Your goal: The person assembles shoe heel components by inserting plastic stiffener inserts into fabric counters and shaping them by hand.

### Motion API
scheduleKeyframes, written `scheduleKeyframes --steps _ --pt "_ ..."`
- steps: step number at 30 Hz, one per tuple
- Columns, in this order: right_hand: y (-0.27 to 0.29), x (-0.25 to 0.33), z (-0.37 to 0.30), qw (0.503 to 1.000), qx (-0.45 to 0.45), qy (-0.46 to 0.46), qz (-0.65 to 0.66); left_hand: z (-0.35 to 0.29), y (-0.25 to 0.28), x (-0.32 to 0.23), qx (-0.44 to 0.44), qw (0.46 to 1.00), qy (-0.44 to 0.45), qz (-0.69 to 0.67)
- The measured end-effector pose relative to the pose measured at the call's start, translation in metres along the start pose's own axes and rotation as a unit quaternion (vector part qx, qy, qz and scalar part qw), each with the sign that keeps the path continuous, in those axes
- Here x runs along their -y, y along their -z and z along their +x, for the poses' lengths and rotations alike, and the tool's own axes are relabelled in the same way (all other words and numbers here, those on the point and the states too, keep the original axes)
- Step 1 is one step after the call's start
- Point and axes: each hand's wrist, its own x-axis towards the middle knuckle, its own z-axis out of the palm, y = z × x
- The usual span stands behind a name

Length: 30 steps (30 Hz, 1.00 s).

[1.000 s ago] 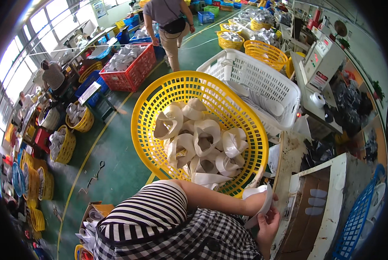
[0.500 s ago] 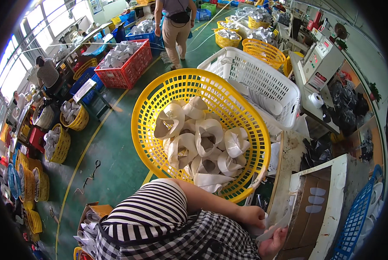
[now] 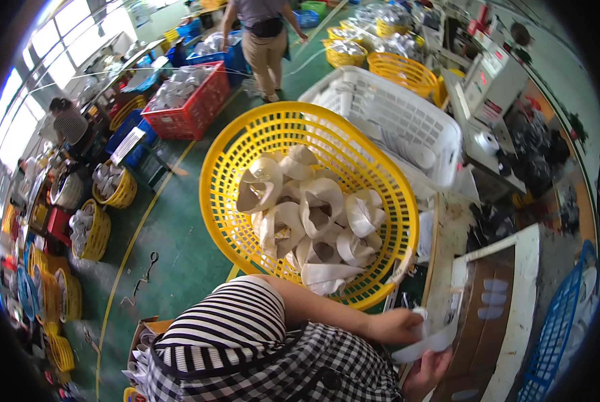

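Windows point(image 3: 119, 30) glare at left, with slight blur and dark, bent edges.

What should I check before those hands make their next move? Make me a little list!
1. White strip held: ok, the right hand has it.
2. Left hand gripping the white strip too: cannot tell, its fingertips are unclear.
3. Curled white pieces inside the yellow oval basket: ok.
4. Walking space free of things: not ok, a dark bent rod lies on the green floor.
5. Co-worker away from the hands: ok, beyond the basket.
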Motion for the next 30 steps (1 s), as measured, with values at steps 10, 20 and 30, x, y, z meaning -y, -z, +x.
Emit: scheduleKeyframes --steps 10,20,30 --pt "-0.033 0.028 0.053 0.994 0.000 0.093 -0.055 0.019 0.032 -0.022 -0.054 0.961 -0.014 -0.272" --pt "-0.021 0.026 0.042 0.989 0.003 0.095 -0.117 0.010 0.016 -0.037 -0.028 0.963 0.026 -0.267" --pt "-0.021 0.027 0.038 0.990 -0.014 0.085 -0.112 0.007 0.014 -0.033 -0.038 0.951 0.075 -0.298"
